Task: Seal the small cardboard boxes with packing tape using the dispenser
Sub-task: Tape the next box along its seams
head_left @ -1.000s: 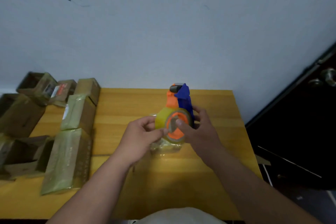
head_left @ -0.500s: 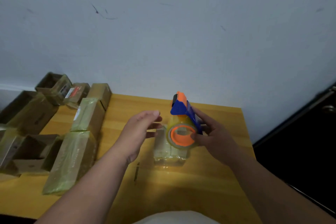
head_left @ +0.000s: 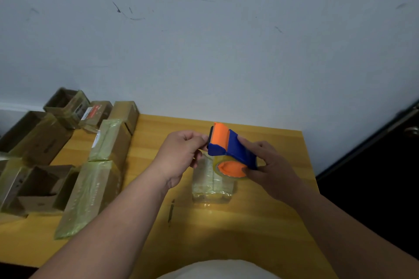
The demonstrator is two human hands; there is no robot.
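A scuffed grey-white wall (head_left: 204,41) fills the upper frame; a yellow wooden bench (head_left: 272,222) sits below, a dark door (head_left: 385,176) at right.

We can read no text anywhere. A label with a red-orange patch (head_left: 90,113) sits on a small cardboard box (head_left: 99,112) at the back left of the wooden table (head_left: 283,142), but its print is too blurred to make out. Faint dark markings on the taped box (head_left: 90,197) nearer us, left of the table's middle, are equally illegible.
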